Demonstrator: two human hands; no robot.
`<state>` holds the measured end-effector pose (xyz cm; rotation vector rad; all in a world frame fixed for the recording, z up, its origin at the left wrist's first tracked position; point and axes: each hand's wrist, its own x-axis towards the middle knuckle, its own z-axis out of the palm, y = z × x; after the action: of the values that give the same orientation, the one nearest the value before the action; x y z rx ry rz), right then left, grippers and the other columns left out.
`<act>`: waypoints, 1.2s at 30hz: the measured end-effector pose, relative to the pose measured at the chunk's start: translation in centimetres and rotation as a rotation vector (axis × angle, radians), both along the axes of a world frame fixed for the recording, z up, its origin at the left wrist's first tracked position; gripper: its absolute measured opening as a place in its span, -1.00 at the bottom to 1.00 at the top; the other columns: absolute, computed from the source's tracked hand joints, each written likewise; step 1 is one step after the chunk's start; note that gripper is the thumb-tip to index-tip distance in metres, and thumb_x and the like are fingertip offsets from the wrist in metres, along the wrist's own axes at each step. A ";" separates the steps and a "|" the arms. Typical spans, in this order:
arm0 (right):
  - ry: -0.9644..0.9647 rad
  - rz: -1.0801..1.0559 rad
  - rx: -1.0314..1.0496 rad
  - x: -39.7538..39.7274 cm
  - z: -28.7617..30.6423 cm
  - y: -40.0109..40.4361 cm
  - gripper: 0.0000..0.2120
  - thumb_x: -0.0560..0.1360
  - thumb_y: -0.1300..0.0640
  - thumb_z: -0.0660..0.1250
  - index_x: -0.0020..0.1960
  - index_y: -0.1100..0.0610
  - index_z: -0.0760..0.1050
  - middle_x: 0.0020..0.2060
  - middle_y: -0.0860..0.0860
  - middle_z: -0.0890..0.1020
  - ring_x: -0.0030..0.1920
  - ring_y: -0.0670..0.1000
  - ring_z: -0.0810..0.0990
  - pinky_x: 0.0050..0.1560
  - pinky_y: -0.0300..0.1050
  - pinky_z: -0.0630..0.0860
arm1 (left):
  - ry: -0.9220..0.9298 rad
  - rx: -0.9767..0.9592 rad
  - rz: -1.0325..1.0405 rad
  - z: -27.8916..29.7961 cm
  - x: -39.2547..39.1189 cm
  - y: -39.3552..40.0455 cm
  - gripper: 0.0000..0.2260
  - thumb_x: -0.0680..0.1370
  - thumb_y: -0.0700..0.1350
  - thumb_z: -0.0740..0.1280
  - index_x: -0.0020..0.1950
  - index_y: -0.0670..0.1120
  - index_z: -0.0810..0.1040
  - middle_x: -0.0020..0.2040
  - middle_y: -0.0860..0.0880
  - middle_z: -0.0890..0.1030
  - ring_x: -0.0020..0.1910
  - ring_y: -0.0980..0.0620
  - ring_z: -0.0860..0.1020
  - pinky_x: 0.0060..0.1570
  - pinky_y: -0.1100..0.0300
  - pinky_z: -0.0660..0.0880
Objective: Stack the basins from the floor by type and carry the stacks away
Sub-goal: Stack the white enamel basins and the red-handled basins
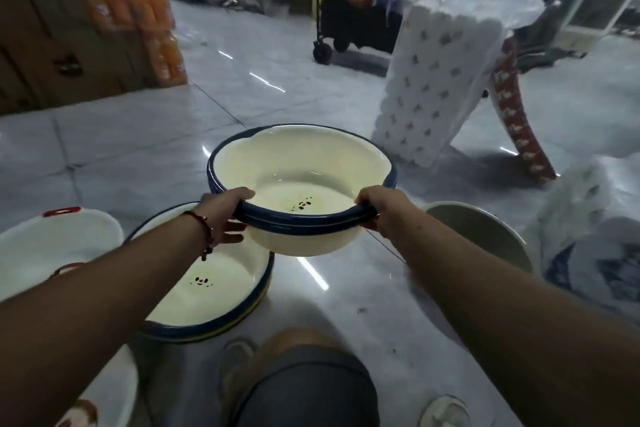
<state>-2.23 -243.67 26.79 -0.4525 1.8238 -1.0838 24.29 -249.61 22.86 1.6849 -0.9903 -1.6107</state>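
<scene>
Both hands hold a small stack of cream basins [301, 184] with dark blue rims, lifted clear of the tiled floor [138, 149]. The stack sits upright, mouth facing up, tipped slightly toward the person; it is round, so it has no clear long axis. A small dark mark shows on the inside bottom. At least two nested rims show at the near edge.

The left hand [225, 215] is closed on the near-left rim, thumb over the top and fingers under the side. The right hand [377, 210] is clenched on the near-right rim in the same way.

Below and left of the held stack, a second stack of basins [207, 288] of the same cream-and-blue kind rests on the floor, mouth up, partly under the left forearm. Further left of the held stack lies a white basin [52, 246] with a red handle. Right of the held stack, behind the right forearm, a beige basin [485, 236] lies tilted on the floor.

Beyond the held stack to the right, a tall pack of paper rolls [436, 80] in clear plastic leans over. A black cart [346, 31] stands farther off, and cartons [52, 28] sit far left. The person's knee [298, 374] is below the held stack.
</scene>
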 end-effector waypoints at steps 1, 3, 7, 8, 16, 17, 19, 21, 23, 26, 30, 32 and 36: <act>0.009 0.020 -0.009 0.6 0.6 0.4 -0.43 0.39 0.36 0.36 0.36 0.23 0.31 -0.13 0.17 0.51 -0.25 0.12 0.58 -0.63 -0.16 0.50 | -0.015 -0.025 0.008 0.5 1.0 0.5 -0.49 0.45 0.05 0.45 0.31 -0.16 0.44 0.14 -0.19 0.61 -0.05 -0.14 0.62 -0.12 0.00 0.56; 0.015 0.048 -0.017 1.4 1.3 0.8 -0.48 0.41 0.38 0.35 0.33 0.24 0.32 -0.17 0.16 0.49 -0.26 0.12 0.58 -0.62 -0.13 0.53 | -0.043 -0.062 0.026 1.3 2.9 1.2 -0.44 0.46 0.04 0.44 0.37 -0.13 0.34 0.07 -0.20 0.64 -0.09 -0.14 0.65 -0.16 0.00 0.58; -0.008 0.112 -0.019 3.3 1.3 0.7 -0.64 0.41 0.41 0.33 0.19 0.28 0.40 -0.16 0.18 0.52 -0.25 0.13 0.59 -0.61 -0.14 0.52 | -0.091 -0.046 -0.006 1.9 6.6 2.7 -0.56 0.49 0.03 0.40 0.29 -0.12 0.41 0.00 -0.20 0.65 -0.15 -0.13 0.65 -0.21 0.03 0.55; -0.009 0.124 -0.015 3.8 1.1 0.5 -0.65 0.40 0.40 0.34 0.17 0.28 0.40 -0.15 0.19 0.53 -0.22 0.14 0.60 -0.59 -0.13 0.53 | -0.092 -0.036 -0.005 1.6 7.2 2.9 -0.55 0.49 0.03 0.40 0.30 -0.12 0.42 -0.03 -0.18 0.65 -0.15 -0.13 0.65 -0.23 0.04 0.55; -0.033 0.225 0.077 10.2 -4.7 -3.0 -0.66 0.41 0.40 0.34 0.15 0.25 0.39 -0.15 0.18 0.53 -0.19 0.14 0.61 -0.43 -0.04 0.61 | -0.066 -0.003 0.139 -3.3 13.9 4.0 -0.58 0.49 -0.03 0.42 0.28 -0.02 0.38 -0.01 -0.16 0.65 -0.09 -0.16 0.66 -0.12 0.00 0.56; -0.034 0.237 0.080 11.0 -6.0 -3.6 -0.65 0.41 0.41 0.33 0.16 0.24 0.40 -0.14 0.18 0.54 -0.23 0.13 0.58 -0.49 -0.09 0.58 | -0.055 0.023 0.150 -4.3 14.6 4.1 -0.59 0.50 -0.04 0.41 0.29 0.00 0.37 0.01 -0.15 0.64 -0.05 -0.16 0.65 -0.06 -0.03 0.55; -0.047 0.260 0.085 12.5 -8.5 -4.6 -0.60 0.41 0.43 0.34 0.21 0.24 0.38 -0.09 0.22 0.55 -0.25 0.12 0.57 -0.52 -0.10 0.57 | -0.047 0.072 0.149 -5.8 16.3 4.2 -0.59 0.52 -0.06 0.41 0.30 0.02 0.34 0.05 -0.15 0.63 0.01 -0.18 0.63 0.04 -0.07 0.52; -0.073 0.271 0.098 13.9 -11.1 -5.6 -0.59 0.42 0.42 0.35 0.24 0.26 0.39 -0.09 0.22 0.56 -0.26 0.11 0.58 -0.51 -0.10 0.58 | -0.057 0.083 0.151 -7.2 18.1 3.5 -0.54 0.51 -0.04 0.42 0.34 0.03 0.31 0.10 -0.14 0.61 0.05 -0.18 0.61 0.07 -0.10 0.50; -0.100 0.282 0.108 15.1 -13.6 -6.3 -0.57 0.43 0.41 0.35 0.26 0.25 0.39 -0.09 0.19 0.55 -0.25 0.08 0.57 -0.49 -0.14 0.56 | -0.070 0.094 0.162 -8.3 19.4 3.2 -0.53 0.53 -0.06 0.42 0.35 0.03 0.28 0.08 -0.12 0.58 0.00 -0.15 0.59 -0.06 -0.04 0.51; -0.102 0.328 0.064 16.4 -17.3 -6.9 -0.53 0.41 0.39 0.37 0.28 0.21 0.37 -0.03 0.18 0.53 -0.18 0.09 0.56 -0.32 -0.09 0.56 | -0.163 0.161 0.106 -10.5 21.2 3.8 -0.56 0.55 -0.04 0.40 0.35 0.00 0.31 0.08 -0.11 0.57 0.00 -0.11 0.55 -0.18 0.04 0.51; -0.038 0.368 0.029 17.4 -20.1 -7.8 -0.65 0.46 0.30 0.39 0.19 0.18 0.37 -0.09 0.11 0.52 -0.15 0.07 0.53 -0.21 -0.05 0.53 | -0.252 0.197 0.037 -12.7 22.7 4.0 -0.37 0.51 0.10 0.41 0.51 0.06 0.23 0.34 -0.13 0.49 0.26 -0.17 0.49 0.18 -0.16 0.49; 0.054 0.404 0.085 17.6 -21.2 -8.0 -0.62 0.45 0.25 0.40 0.21 0.17 0.36 0.00 0.13 0.53 -0.06 0.10 0.55 -0.12 -0.01 0.57 | -0.314 0.177 0.005 -13.4 22.3 4.0 -0.39 0.53 0.10 0.39 0.51 0.03 0.23 0.36 -0.13 0.47 0.24 -0.17 0.49 0.10 -0.10 0.52; 0.205 0.468 0.152 17.5 -23.0 -7.3 -0.58 0.47 0.17 0.38 0.26 0.18 0.32 0.02 0.10 0.52 0.00 0.10 0.51 -0.07 -0.04 0.49 | -0.543 0.161 -0.130 -14.4 21.2 3.6 -0.46 0.56 0.13 0.33 0.45 -0.09 0.31 0.34 -0.14 0.47 0.12 -0.10 0.45 -0.25 0.18 0.41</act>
<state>15.28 -250.96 3.84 -0.8728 1.8319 -0.5915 45.49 -246.06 8.50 2.2791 -1.2736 -1.3622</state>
